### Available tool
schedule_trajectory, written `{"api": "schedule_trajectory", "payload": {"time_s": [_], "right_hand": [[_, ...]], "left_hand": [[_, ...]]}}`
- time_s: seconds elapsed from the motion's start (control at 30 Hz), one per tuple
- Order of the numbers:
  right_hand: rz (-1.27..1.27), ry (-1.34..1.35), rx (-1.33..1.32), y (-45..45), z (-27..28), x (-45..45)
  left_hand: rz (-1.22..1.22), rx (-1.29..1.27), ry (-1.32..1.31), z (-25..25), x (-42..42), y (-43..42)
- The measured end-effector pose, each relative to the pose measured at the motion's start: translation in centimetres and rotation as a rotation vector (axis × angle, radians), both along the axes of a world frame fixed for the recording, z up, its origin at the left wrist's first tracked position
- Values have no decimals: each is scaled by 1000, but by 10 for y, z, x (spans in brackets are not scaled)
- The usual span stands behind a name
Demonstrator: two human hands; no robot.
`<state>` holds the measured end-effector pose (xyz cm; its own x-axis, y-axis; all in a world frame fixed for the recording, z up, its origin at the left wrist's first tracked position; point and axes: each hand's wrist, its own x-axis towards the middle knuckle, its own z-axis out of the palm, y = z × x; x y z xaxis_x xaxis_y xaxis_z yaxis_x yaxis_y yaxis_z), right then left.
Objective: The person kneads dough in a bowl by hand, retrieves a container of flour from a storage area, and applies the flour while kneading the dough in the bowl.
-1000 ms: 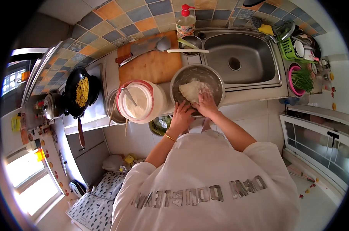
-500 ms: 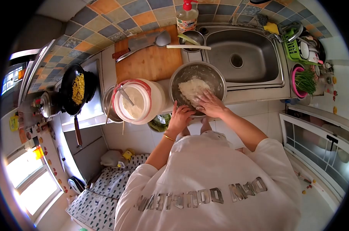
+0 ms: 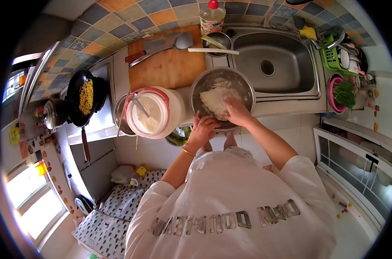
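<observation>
A metal bowl [image 3: 248,86] at the counter's front edge holds a lump of pale, floury dough [image 3: 213,100]. My left hand [image 3: 203,131] grips the near-left rim of this bowl. Inside the bowl, my right hand [image 3: 238,113] is on the right side of the dough, its fingers curled into it and slightly blurred. Some flour or dough clings to the bowl's inner wall. Just left of the bowl stands a wide white tub with a red rim [image 3: 165,96], with flour [image 3: 149,120] and a scoop handle [image 3: 140,105] in it.
Behind lies a wooden cutting board [image 3: 170,71] with a cleaver [image 3: 155,44] and a spatula [image 3: 184,41]. A sink [image 3: 274,86] is at right, by a small bowl with a scallion stalk [image 3: 215,52] across it. A wok [image 3: 81,114] with yellow food sits at left.
My right hand has gone from lying flat with fingers spread on the dough to curled fingers pressed into it. My left hand stays at the bowl's rim.
</observation>
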<state>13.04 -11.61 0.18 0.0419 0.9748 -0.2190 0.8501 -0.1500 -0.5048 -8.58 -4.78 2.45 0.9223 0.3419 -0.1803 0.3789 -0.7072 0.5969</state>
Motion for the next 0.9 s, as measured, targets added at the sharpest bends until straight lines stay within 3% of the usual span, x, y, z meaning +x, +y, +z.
{"api": "schedule_trajectory", "payload": {"time_s": [0.1,0.2,0.23,0.33,0.43,0.53,0.67,0.77,0.87,0.9], "right_hand": [[-452,196,15,8,-24,11],[-477,459,-169,33,-38,28],[-500,391,-181,38,-40,28],[-356,791,-129,45,-26,25],[-240,369,-210,48,16,9],[-328,-57,-64,40,17,-16],[-259,258,-104,54,-7,11],[-126,341,-225,84,4,42],[-114,335,-264,99,-4,52],[-114,197,-166,96,-4,49]], "left_hand": [[0,46,-8,-5,-1,-2],[0,50,-19,-7,-1,-2],[-2,57,-20,-9,0,-2],[1,76,-21,-11,2,-2],[19,83,-12,-12,3,-4],[26,92,-10,-13,3,-4],[13,92,0,-14,3,-2],[-3,104,-1,-11,2,0],[-4,110,2,-13,0,0],[-4,111,2,-14,1,0]]}}
